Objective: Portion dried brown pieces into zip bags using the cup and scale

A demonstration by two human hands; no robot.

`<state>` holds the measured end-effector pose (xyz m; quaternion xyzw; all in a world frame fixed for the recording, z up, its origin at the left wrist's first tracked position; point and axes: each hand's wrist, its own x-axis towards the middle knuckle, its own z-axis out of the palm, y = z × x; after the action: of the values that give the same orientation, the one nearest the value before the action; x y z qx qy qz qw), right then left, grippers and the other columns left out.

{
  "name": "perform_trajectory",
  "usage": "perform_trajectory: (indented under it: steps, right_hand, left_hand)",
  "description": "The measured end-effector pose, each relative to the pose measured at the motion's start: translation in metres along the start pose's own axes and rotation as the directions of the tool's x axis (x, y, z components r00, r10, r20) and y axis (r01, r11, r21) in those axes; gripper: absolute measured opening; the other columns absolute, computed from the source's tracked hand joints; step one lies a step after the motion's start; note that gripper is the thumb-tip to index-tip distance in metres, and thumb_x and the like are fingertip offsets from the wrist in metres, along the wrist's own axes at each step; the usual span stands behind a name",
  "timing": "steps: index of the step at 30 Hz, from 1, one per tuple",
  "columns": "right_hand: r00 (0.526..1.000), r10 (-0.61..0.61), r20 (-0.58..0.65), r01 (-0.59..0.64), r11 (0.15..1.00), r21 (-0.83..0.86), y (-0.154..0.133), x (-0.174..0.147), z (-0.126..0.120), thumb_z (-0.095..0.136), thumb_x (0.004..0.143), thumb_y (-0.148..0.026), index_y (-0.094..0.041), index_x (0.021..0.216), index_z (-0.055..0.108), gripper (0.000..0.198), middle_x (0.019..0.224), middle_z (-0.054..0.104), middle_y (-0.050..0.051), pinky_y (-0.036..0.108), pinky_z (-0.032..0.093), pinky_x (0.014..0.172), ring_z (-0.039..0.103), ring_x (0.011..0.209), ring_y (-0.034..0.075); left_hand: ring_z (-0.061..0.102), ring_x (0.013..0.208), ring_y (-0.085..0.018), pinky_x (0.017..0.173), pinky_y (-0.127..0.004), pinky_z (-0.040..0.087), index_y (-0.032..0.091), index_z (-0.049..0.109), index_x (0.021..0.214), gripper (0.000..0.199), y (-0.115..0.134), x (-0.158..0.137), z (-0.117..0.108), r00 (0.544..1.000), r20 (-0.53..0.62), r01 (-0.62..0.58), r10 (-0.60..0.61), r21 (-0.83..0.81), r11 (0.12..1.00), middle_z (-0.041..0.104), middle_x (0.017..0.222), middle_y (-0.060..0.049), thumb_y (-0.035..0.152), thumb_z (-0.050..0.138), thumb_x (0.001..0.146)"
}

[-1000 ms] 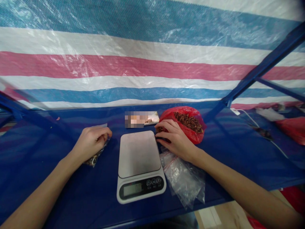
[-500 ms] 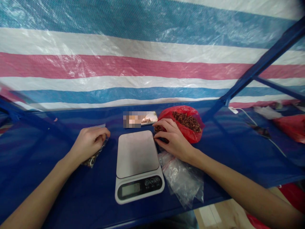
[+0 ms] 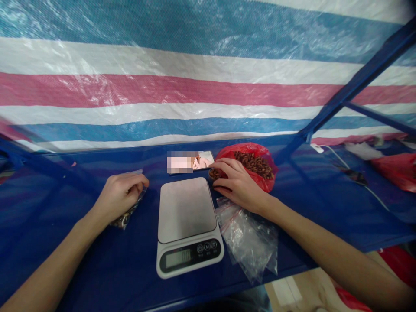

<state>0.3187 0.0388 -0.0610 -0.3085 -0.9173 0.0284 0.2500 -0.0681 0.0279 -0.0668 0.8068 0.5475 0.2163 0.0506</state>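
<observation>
My left hand [image 3: 120,197] lies on the blue shelf, left of a white kitchen scale [image 3: 186,208], fingers curled around the top of a small clear bag [image 3: 125,219] filled with brown pieces. My right hand [image 3: 242,186] is just past the scale's far right corner and grips a small dark cup [image 3: 213,173] holding brown pieces. Directly behind that hand sits an open red plastic bag [image 3: 256,162] full of the same brown pieces. The scale's platform is bare.
A heap of empty clear zip bags [image 3: 250,236] lies right of the scale, under my right forearm. A phone [image 3: 203,159] lies behind the scale. A striped tarp [image 3: 195,86] closes the back. A white cable [image 3: 328,151] and another red bag [image 3: 396,167] are far right.
My right hand has drawn slightly away from the scale's corner toward the red bag, and the cup's brown contents now show. My left hand stays on the small bag.
</observation>
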Motion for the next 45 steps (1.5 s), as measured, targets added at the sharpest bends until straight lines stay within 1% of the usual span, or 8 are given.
perform_trajectory:
  steps: [9,19,25,28,32,36,38,45]
  right_hand:
    - [0.950,0.164,-0.267,-0.147,0.986,0.084,0.003,0.005,-0.006,0.066,0.100,-0.019,-0.024,0.111,0.077,0.016,0.123,0.070,0.011,0.051,0.050,0.105,0.060,0.119,0.029]
    - [0.981,0.148,-0.126,-0.141,0.988,0.065,-0.005,0.005,-0.005,0.069,0.095,-0.017,-0.025,0.118,0.073,0.024,0.136,0.064,0.013,0.055,0.048,0.108,0.055,0.127,0.033]
    - [0.985,0.172,-0.032,-0.170,0.984,0.047,0.000,0.003,-0.003,0.080,0.088,-0.024,-0.021,0.153,0.048,0.072,0.148,0.057,0.018,0.060,0.043,0.117,0.049,0.139,0.037]
    - [0.981,0.195,-0.008,-0.194,0.980,0.050,0.006,0.003,0.000,0.082,0.089,-0.030,-0.022,0.157,0.043,0.079,0.145,0.060,0.018,0.060,0.046,0.114,0.053,0.137,0.037]
    - [0.980,0.186,-0.066,-0.180,0.980,0.085,0.010,0.005,-0.001,0.081,0.091,-0.033,-0.020,0.149,0.053,0.065,0.135,0.069,0.017,0.055,0.051,0.109,0.061,0.128,0.035]
    - [0.927,0.168,-0.337,-0.124,0.981,0.148,0.011,0.006,-0.014,0.063,0.104,-0.023,-0.023,0.120,0.071,0.019,0.111,0.077,0.008,0.045,0.054,0.100,0.070,0.104,0.025]
    - [0.911,0.171,-0.374,-0.104,0.976,0.193,0.012,0.006,-0.020,0.062,0.104,-0.021,-0.024,0.110,0.074,0.014,0.103,0.077,0.006,0.042,0.055,0.097,0.071,0.099,0.024]
    - [0.994,0.106,0.031,-0.109,0.987,0.120,0.018,0.010,-0.014,0.079,0.092,-0.028,-0.026,0.151,0.057,0.063,0.138,0.069,0.014,0.054,0.053,0.108,0.064,0.128,0.034]
  left_hand:
    - [0.069,0.065,-0.015,0.068,-0.024,0.046,0.019,0.074,0.075,0.032,0.000,0.000,-0.001,0.999,0.017,-0.047,0.048,-0.038,0.998,0.074,0.071,0.000,0.009,0.044,0.079]
    - [0.069,0.065,-0.015,0.069,-0.024,0.047,0.020,0.074,0.077,0.031,0.000,0.000,-0.001,1.000,0.030,-0.002,0.004,-0.051,0.999,0.074,0.070,0.001,0.010,0.044,0.078]
    - [0.069,0.064,-0.015,0.069,-0.023,0.047,0.019,0.074,0.077,0.031,0.001,0.001,-0.001,1.000,0.010,-0.015,0.016,-0.065,0.998,0.074,0.069,0.001,0.010,0.044,0.078]
    - [0.069,0.064,-0.015,0.068,-0.023,0.047,0.019,0.073,0.075,0.029,0.003,0.002,-0.003,1.000,0.008,-0.028,0.028,-0.060,0.998,0.074,0.069,0.001,0.010,0.045,0.078]
    - [0.070,0.066,-0.016,0.068,-0.024,0.047,0.019,0.073,0.076,0.029,0.004,0.003,-0.005,0.999,0.032,-0.017,0.019,-0.053,0.998,0.075,0.072,0.000,0.010,0.045,0.079]
    - [0.071,0.068,-0.017,0.069,-0.026,0.048,0.019,0.072,0.074,0.030,0.003,0.004,-0.003,0.999,0.024,-0.028,0.030,-0.072,0.997,0.077,0.074,-0.002,0.009,0.044,0.078]
    - [0.071,0.067,-0.017,0.068,-0.026,0.047,0.019,0.071,0.073,0.030,0.003,0.004,-0.002,0.999,0.006,-0.040,0.040,-0.082,0.996,0.076,0.072,-0.002,0.009,0.043,0.077]
    - [0.069,0.061,-0.016,0.065,-0.024,0.045,0.021,0.071,0.071,0.030,0.003,0.004,0.000,0.996,-0.052,-0.076,0.070,-0.110,0.991,0.072,0.065,0.002,0.009,0.043,0.071]
